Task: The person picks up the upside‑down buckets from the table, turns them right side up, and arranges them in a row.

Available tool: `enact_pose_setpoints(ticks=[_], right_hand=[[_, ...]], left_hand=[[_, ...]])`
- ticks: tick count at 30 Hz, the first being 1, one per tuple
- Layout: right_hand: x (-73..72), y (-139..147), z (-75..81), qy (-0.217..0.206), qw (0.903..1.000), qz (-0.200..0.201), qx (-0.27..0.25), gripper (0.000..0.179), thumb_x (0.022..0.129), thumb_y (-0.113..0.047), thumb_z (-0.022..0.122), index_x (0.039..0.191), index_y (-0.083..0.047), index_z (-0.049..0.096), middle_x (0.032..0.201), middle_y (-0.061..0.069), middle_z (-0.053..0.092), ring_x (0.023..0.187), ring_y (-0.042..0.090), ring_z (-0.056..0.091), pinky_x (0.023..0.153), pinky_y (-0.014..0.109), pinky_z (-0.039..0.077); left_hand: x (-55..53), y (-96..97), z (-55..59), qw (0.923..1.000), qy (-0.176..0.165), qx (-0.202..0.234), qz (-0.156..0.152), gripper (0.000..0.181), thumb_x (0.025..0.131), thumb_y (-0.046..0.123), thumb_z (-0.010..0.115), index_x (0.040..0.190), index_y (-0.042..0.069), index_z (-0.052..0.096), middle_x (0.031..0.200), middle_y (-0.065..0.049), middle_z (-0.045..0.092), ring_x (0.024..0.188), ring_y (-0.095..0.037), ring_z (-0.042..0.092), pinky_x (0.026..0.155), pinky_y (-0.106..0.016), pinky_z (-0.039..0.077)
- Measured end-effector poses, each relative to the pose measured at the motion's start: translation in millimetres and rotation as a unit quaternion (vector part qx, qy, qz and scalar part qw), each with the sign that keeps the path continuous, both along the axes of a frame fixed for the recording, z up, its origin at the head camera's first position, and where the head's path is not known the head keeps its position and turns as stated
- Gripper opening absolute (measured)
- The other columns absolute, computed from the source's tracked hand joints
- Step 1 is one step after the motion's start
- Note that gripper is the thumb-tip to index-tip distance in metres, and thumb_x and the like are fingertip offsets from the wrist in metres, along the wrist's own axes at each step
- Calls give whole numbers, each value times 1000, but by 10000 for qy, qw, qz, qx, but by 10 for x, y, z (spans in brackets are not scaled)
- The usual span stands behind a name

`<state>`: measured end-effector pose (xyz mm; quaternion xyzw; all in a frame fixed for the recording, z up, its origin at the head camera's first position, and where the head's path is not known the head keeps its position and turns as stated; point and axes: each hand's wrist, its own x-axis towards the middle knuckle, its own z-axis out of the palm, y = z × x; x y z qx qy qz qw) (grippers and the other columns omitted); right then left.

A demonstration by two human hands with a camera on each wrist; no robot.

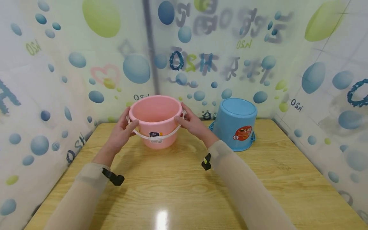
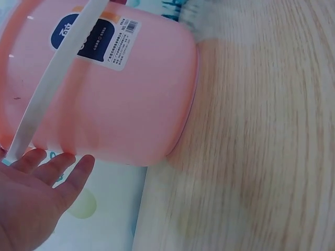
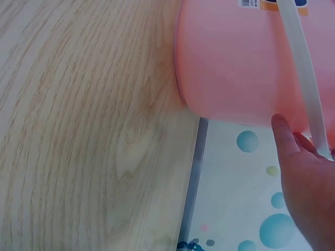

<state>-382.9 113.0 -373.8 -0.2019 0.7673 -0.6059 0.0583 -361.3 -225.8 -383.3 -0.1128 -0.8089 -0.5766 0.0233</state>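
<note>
A pink bucket [image 1: 158, 127] stands upright at the back of the table, its mouth facing up. Its white handle [image 1: 143, 136] hangs down across the front, over a dark blue and white label [image 2: 112, 44]. My left hand [image 1: 122, 131] holds the bucket at the left of its rim, thumb in front and fingers along the side. On the opposite side, my right hand [image 1: 195, 123] grips the rim beside the handle's end, thumb toward the front. Both wrist views show fingers against the pink wall just under the rim.
A blue bucket [image 1: 224, 127] with a red label stands upside down to the right, its base on top. The wooden table [image 1: 172, 182] reaches a patterned wall [image 1: 184, 83] behind, with similar walls at both sides.
</note>
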Motion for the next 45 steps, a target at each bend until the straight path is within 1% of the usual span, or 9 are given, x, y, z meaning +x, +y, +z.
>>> enact_pose_setpoints(ticks=[7, 22, 27, 31, 35, 38, 40, 42, 45], right_hand=[[-42, -52, 1, -83, 9999, -110, -12, 88, 111, -47, 64, 178, -37, 8, 171, 17, 46, 156, 34, 50, 125, 57, 47], [-11, -154, 33, -49, 9993, -326, 171, 87, 112, -50, 61, 179, -33, 9, 167, 19, 48, 154, 36, 51, 124, 60, 47], [-5, -158, 2, 52, 9978, -511, 430, 85, 111, -56, 59, 178, -37, 11, 175, 18, 38, 158, 37, 47, 121, 60, 51], [35, -154, -14, 140, 9962, -667, 538, 90, 110, -59, 59, 179, -32, 8, 179, 18, 31, 156, 38, 49, 119, 59, 52], [148, -122, 7, 267, 9947, -787, 610, 96, 108, -60, 62, 179, -23, 8, 180, 17, 28, 155, 38, 51, 122, 57, 50], [285, -19, 38, 449, 9934, -781, 706, 91, 110, -54, 62, 178, -20, 12, 180, 18, 27, 158, 38, 47, 127, 57, 44], [383, 77, 52, 601, 9917, -744, 854, 86, 112, -50, 61, 178, -20, 15, 179, 17, 29, 159, 38, 46, 130, 57, 41], [484, 182, 63, 758, 9894, -674, 1038, 83, 112, -47, 61, 177, -19, 18, 178, 16, 32, 159, 38, 46, 130, 58, 40], [621, 339, 55, 940, 9860, -562, 1260, 79, 113, -45, 62, 176, -20, 22, 177, 14, 35, 158, 38, 47, 128, 59, 42]], left_hand=[[-50, -18, 21, 10000, -78, -16, 9, 84, 114, 50, 55, 177, 45, 0, 186, -4, 16, 167, -41, 29, 123, -72, 41], [-77, -77, 20, 9999, -88, -103, 73, 85, 115, 51, 52, 177, 41, -6, 184, -8, 23, 163, -42, 36, 124, -71, 40], [-60, -89, 29, 9999, -101, -81, 55, 87, 114, 52, 51, 176, 42, -8, 185, -5, 19, 163, -41, 37, 125, -71, 40], [-31, -118, -7, 9998, -30, -96, 151, 91, 114, 56, 49, 175, 38, -16, 185, -13, 17, 166, -43, 31, 128, -70, 35], [41, -177, -48, 9979, 355, 70, 546, 91, 115, 52, 47, 177, 25, -14, 183, -22, 15, 168, -46, 24, 132, -70, 27], [112, -160, -38, 9918, 831, 145, 965, 82, 115, 45, 49, 179, 18, 4, 182, -20, 22, 166, -45, 28, 133, -69, 26], [167, -112, -13, 9855, 1186, 163, 1200, 75, 115, 41, 51, 177, 16, 17, 179, -16, 32, 163, -41, 35, 131, -65, 31], [235, -41, 25, 9787, 1534, 276, 1337, 68, 115, 35, 55, 174, 16, 29, 173, -11, 43, 157, -34, 45, 127, -52, 38], [339, 81, 97, 9689, 2064, 570, 1244, 59, 113, 23, 59, 168, 13, 40, 161, -8, 54, 143, -23, 55, 116, -29, 45]])
